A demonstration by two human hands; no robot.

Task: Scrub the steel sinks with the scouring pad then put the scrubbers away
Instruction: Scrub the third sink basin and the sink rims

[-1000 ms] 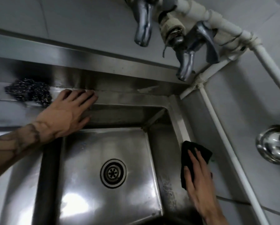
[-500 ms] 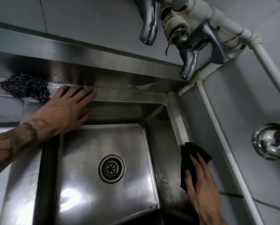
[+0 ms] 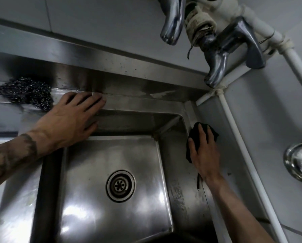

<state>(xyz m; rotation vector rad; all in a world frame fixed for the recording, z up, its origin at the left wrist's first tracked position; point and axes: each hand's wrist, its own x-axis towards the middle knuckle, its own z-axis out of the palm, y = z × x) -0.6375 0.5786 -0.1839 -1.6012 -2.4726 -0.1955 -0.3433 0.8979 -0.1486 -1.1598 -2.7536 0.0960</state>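
Observation:
A steel sink [image 3: 101,213] with a round drain [image 3: 120,185] fills the middle of the view. My right hand [image 3: 205,151] presses a dark scouring pad [image 3: 193,133] flat against the sink's right rim, fingers straight on top of it. My left hand [image 3: 71,120] rests flat with spread fingers on the back rim at the sink's left corner. A dark steel-wool scrubber [image 3: 26,95] lies on the back ledge just left of that hand, apart from it.
Two chrome taps [image 3: 173,20] [image 3: 218,67] hang above the back right corner. White pipes [image 3: 243,149] run down the tiled wall at the right, beside a shiny steel bowl [image 3: 300,160]. A steel backsplash [image 3: 97,55] runs behind the ledge.
My right hand has slid the pad forward along the right rim toward the back corner. My left hand stays planted on the back rim.

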